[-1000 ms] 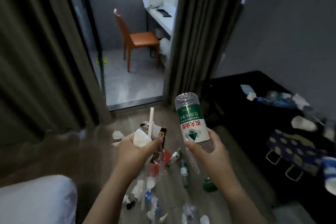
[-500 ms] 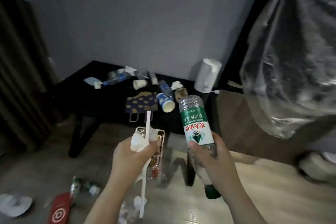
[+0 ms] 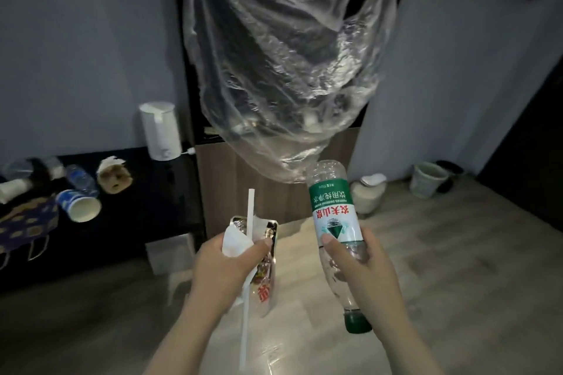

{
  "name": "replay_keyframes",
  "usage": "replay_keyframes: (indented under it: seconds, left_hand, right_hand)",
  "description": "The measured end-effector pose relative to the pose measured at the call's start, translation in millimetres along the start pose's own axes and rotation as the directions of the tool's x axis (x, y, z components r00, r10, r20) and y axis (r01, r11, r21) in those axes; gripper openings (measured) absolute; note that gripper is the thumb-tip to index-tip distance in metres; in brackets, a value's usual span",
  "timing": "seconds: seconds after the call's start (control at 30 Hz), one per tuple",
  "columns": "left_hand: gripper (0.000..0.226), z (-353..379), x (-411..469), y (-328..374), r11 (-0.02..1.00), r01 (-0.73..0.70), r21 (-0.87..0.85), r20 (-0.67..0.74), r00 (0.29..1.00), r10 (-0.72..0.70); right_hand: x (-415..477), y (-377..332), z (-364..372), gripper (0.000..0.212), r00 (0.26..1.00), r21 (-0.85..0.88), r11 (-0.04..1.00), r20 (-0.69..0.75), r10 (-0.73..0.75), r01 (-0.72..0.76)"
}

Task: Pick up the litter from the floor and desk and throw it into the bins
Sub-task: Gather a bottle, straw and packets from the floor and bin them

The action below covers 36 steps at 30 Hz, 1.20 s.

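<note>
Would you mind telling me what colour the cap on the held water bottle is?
Green; the head view shows the water bottle's cap at its lower end.

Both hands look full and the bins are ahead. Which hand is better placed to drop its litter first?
Probably the right hand: its bottle is on the side of the bins, which stand right of centre. The left hand is farther away.

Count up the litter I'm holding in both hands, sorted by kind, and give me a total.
Plastic bottles: 1, the green-label water bottle in the right hand.
Straws: 1, the white straw in the left hand.
Tissues: 1, the white tissue.
Snack wrappers: 1, the shiny wrapper.
Total: 4
</note>
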State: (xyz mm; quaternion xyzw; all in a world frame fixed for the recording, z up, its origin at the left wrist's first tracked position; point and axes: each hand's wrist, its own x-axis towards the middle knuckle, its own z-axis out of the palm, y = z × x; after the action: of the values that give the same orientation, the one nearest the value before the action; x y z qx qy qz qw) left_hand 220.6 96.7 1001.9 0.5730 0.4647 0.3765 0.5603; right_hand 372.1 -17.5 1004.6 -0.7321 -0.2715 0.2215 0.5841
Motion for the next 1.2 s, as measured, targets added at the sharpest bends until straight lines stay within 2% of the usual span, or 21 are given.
replay_keyframes:
  seconds: [0.1,0.27,0.4,0.57,0.73,0.93,1.2]
  left_hand:
    - [0.023,72,-9,16,0.997,-0.069,0.042,0.058,0.996,0.067]
    - [0.023,179,-22,35,0.99,-0.137,0.031,0.238,0.963,0.126]
    - [0.022,252,-20,42,0.987,-0.156,0.021,0.355,0.925,0.139]
    - [0.026,328,11,41,0.986,-0.161,0.036,0.431,0.893,0.13]
    - [0.028,406,81,48,0.988,-0.153,0.013,0.479,0.869,0.128]
    - [0.026,498,171,69,0.994,-0.108,-0.02,0.536,0.838,0.102]
    - [0.026,639,233,70,0.997,-0.076,0.006,0.609,0.791,0.057]
  right_hand:
    - [13,9,-71,0.029,0.996,0.028,1.0,-0.087,0.0,0.003]
    - [28,32,-170,0.044,0.964,0.082,0.997,-0.264,0.026,-0.004]
    - [49,45,-227,0.041,0.927,0.095,0.995,-0.373,0.042,-0.007]
    - [100,56,-271,0.038,0.884,0.06,0.998,-0.465,0.038,-0.011]
    - [188,65,-297,0.04,0.852,0.022,0.999,-0.522,0.032,-0.024]
    - [299,75,-326,0.042,0.816,0.04,0.997,-0.572,0.081,-0.071]
    - [410,114,-399,0.041,0.747,0.081,0.984,-0.642,0.171,-0.156]
